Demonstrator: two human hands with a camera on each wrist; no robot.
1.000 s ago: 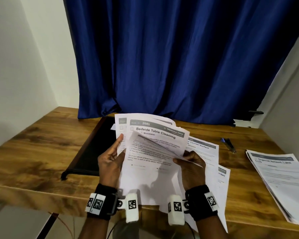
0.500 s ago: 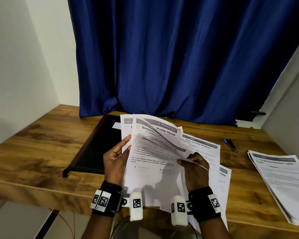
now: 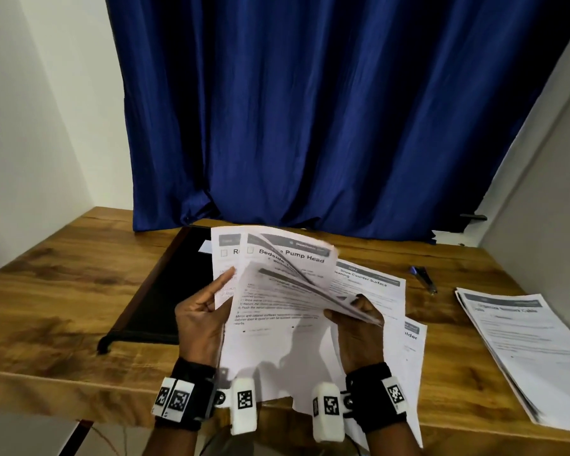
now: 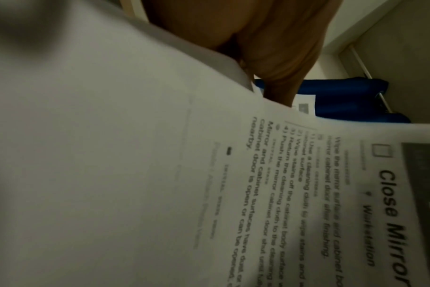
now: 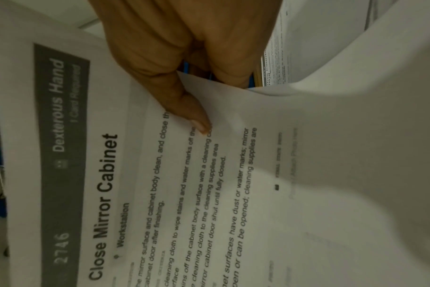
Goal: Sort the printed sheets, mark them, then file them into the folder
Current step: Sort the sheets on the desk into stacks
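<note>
Both hands hold a fanned stack of printed sheets [image 3: 277, 324] above the table's near edge. My left hand [image 3: 218, 291] grips the stack's left edge, thumb in front and forefinger stretched up along the paper. My right hand [image 3: 349, 311] pinches several sheets bent up and to the right, one headed "Pump Head" [image 3: 297, 255]. In the right wrist view the thumb [image 5: 184, 101] presses on the front sheet, "Close Mirror Cabinet" [image 5: 160, 194]; the same sheet [image 4: 307, 194] fills the left wrist view. A black folder [image 3: 165, 291] lies open on the table to the left.
Two loose sheets [image 3: 369, 284] lie on the wooden table [image 3: 63, 291] under my right hand. A second pile of printed sheets [image 3: 524, 350] sits at the right edge. A blue pen [image 3: 423, 278] lies behind it. A blue curtain [image 3: 310, 126] hangs at the back.
My right hand has leafed further through the stack: the "Pump Head" sheet has come up over the "Bedside" sheet and now bends to the right. My left hand's grip is unchanged.
</note>
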